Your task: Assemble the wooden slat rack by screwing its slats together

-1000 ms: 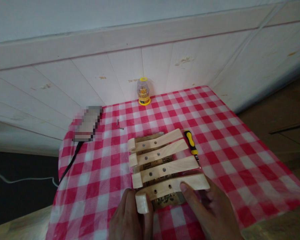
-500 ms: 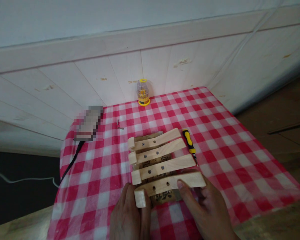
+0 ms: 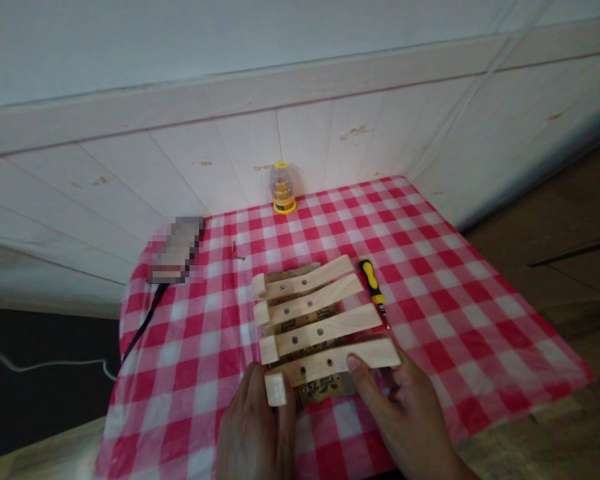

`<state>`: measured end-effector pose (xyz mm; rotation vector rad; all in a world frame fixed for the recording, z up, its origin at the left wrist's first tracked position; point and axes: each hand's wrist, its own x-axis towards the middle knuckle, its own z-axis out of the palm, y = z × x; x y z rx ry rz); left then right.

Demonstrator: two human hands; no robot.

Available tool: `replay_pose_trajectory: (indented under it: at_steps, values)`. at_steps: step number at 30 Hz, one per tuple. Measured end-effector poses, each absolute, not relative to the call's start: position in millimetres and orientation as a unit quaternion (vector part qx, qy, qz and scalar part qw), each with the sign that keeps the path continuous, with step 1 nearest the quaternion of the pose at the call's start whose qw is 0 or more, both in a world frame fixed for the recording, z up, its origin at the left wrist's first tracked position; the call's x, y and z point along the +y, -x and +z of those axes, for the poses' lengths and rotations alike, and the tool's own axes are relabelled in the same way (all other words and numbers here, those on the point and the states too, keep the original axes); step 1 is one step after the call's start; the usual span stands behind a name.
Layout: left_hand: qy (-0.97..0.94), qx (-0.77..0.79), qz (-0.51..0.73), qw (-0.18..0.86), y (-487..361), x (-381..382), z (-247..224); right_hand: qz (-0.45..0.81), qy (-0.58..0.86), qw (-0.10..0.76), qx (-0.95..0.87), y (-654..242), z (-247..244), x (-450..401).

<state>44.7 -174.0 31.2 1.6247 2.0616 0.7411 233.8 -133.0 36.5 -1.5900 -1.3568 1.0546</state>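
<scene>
Several pale wooden slats [image 3: 325, 330] lie side by side across printed brown boards [image 3: 325, 393], each with a block at its left end. The three farther slats show screws, while the nearest slat [image 3: 375, 353] has two dark holes. My left hand [image 3: 257, 427] is closed round the block end of this nearest slat. At its other end my right hand [image 3: 405, 407] grips it, thumb on top and fingers beneath. A yellow and black screwdriver [image 3: 371, 280] lies just right of the slats, tip toward me.
Two small screws [image 3: 237, 252] lie on the red checked tablecloth [image 3: 220, 307]. A clear and yellow bit holder [image 3: 283, 190] stands by the wall. At the left edge is a pixelated object [image 3: 177, 250] with a black cable [image 3: 145, 323].
The view has shifted slightly, so the slats and screwdriver appear a little farther left. Both hands keep their hold on the nearest slat.
</scene>
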Motion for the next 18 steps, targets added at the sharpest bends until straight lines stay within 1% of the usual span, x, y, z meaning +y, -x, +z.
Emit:
replay_pose_trajectory:
  at_steps: [8, 18]
  values:
    - [-0.579, 0.741, 0.256, 0.224, -44.1, -171.5, 37.1, 0.434, 0.62, 0.396, -0.519, -231.4, 34.4, -131.5]
    - [-0.597, 0.728, 0.26, 0.216, -41.1, -172.1, 33.2, 0.406, 0.633, 0.398, -0.525, -230.1, 33.0, -133.1]
